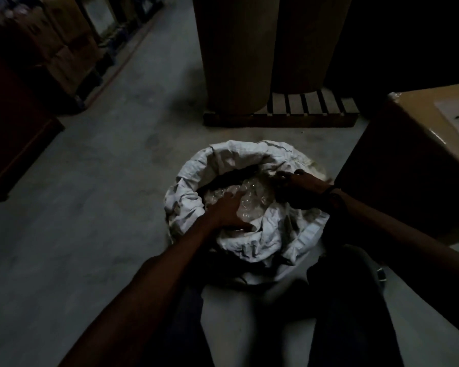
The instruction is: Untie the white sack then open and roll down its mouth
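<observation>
Fingers of the left hand [227,209] lie spread on the white sack [252,234]'s near bunched rim, while the right hand [298,188], nearer the far unrolled edge, seemingly pinches cloth.

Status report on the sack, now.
Left hand flat inside the mouth, right hand gripping the far-right rim. Woven white sack open, rim partly rolled, clear plastic contents showing. Brown cardboard box close on the right.
</observation>
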Action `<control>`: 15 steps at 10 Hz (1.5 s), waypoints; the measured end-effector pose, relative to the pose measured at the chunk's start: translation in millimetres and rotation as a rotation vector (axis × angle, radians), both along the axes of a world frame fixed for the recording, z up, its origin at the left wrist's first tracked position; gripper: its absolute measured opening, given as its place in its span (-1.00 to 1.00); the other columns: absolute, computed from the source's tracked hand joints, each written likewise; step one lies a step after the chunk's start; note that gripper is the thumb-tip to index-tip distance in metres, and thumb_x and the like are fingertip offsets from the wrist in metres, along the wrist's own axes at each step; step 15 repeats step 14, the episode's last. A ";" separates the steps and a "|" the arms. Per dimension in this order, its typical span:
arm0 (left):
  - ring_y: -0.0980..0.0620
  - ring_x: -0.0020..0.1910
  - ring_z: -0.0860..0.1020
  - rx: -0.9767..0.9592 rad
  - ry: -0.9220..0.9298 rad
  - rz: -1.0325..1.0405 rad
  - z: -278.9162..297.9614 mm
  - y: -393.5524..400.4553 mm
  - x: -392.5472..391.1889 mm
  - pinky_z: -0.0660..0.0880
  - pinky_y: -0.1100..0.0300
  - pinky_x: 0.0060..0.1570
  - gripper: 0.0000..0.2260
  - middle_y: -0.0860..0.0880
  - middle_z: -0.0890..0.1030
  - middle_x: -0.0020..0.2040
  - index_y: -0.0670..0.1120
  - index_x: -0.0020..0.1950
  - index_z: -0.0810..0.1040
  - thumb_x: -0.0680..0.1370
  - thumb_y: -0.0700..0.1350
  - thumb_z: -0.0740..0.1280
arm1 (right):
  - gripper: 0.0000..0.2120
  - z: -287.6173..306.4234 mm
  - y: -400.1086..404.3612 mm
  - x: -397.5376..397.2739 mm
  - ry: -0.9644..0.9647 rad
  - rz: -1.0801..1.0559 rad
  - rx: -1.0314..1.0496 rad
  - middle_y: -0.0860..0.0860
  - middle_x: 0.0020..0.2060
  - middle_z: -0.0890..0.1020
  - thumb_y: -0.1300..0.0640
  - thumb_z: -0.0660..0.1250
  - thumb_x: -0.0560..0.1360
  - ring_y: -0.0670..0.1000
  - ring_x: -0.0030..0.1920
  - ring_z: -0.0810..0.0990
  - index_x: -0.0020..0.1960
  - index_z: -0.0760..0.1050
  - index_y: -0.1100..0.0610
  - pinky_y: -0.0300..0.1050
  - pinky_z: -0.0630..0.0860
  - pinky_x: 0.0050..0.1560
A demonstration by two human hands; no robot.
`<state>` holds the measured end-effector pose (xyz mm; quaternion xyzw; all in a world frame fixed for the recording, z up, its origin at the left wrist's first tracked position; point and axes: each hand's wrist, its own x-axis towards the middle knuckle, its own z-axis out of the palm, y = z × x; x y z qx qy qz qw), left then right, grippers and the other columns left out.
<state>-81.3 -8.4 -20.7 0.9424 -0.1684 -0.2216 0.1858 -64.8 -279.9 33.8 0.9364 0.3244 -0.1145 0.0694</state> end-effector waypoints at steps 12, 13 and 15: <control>-0.24 0.29 0.55 -0.399 -0.888 0.491 7.8 46.9 -93.0 0.50 -0.21 0.21 -0.42 -0.24 0.56 0.28 -0.35 0.30 0.51 0.45 0.05 0.38 | -0.41 -68.9 26.6 -127.7 -0.310 -0.791 1.119 0.12 0.32 0.52 0.12 0.52 0.54 0.07 0.27 0.56 0.47 0.36 0.23 0.07 0.56 0.21; -0.21 0.26 0.57 -0.397 -0.815 0.471 6.5 54.9 -74.1 0.55 -0.18 0.16 -0.45 -0.24 0.56 0.27 -0.35 0.29 0.51 0.45 0.02 0.43 | -0.41 -52.9 28.5 -115.9 -0.183 -0.785 1.083 0.16 0.35 0.47 0.09 0.49 0.57 0.12 0.32 0.52 0.49 0.35 0.23 0.14 0.53 0.26; -0.18 0.25 0.58 -0.326 -0.696 0.495 31.2 58.8 -71.1 0.48 0.05 0.32 -0.46 -0.23 0.60 0.25 -0.34 0.25 0.55 0.48 0.08 0.40 | -0.41 -14.3 30.4 -105.1 -0.051 -0.815 1.023 0.13 0.38 0.43 0.05 0.45 0.59 0.13 0.34 0.50 0.53 0.31 0.17 0.13 0.50 0.32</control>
